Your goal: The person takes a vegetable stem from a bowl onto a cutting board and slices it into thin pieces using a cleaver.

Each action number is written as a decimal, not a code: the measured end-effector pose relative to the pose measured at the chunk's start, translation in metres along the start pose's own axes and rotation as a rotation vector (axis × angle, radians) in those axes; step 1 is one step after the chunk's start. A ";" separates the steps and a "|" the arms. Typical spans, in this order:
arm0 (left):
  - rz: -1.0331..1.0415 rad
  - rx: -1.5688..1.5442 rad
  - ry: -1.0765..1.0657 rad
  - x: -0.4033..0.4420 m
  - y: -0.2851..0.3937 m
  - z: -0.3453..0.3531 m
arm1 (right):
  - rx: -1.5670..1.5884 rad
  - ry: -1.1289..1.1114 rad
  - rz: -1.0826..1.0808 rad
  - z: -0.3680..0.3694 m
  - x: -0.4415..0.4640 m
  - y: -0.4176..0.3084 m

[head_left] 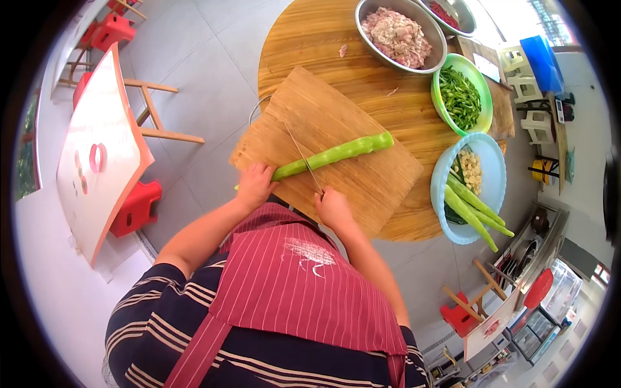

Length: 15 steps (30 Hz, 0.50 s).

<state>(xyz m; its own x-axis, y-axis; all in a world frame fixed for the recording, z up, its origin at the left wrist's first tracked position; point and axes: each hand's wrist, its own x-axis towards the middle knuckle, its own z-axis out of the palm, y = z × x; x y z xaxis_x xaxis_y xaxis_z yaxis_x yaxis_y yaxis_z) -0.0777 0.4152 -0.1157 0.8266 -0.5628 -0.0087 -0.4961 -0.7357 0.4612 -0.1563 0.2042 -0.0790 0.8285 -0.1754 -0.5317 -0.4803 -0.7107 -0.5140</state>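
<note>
A long green stem vegetable (pixel 343 152) lies across the wooden cutting board (pixel 381 187). My left hand (pixel 256 185) is closed round its left end. In my right hand (pixel 334 205) is the handle of a knife (pixel 303 155), whose blade crosses over the stem near its middle, with the tip pointing away from me. Whether the edge has entered the stem cannot be made out.
Beyond the board on the round wooden table (pixel 284 39) are a metal bowl (pixel 440 48) of minced meat, a second metal bowl, and a green bowl (pixel 486 97) of chopped greens. A blue basket (pixel 440 187) holds more stems and garlic at the right.
</note>
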 end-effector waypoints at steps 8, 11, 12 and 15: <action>0.316 0.055 0.037 0.040 0.024 -0.011 | 0.124 0.016 0.112 -0.028 -0.017 0.025; 0.542 0.070 0.057 0.058 0.047 -0.001 | 0.158 0.137 0.141 -0.036 -0.016 0.044; 0.604 0.040 0.063 0.059 0.050 0.012 | 0.154 0.137 0.149 -0.038 -0.016 0.046; 0.648 -0.029 0.007 0.060 0.049 0.036 | 0.143 0.165 0.120 -0.041 -0.016 0.051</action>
<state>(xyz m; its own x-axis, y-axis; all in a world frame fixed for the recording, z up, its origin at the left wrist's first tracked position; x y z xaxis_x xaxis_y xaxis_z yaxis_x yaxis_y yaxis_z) -0.0621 0.3317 -0.1260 0.3640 -0.8866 0.2853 -0.8876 -0.2374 0.3947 -0.1821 0.1430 -0.0697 0.7935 -0.3694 -0.4837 -0.6039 -0.5763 -0.5506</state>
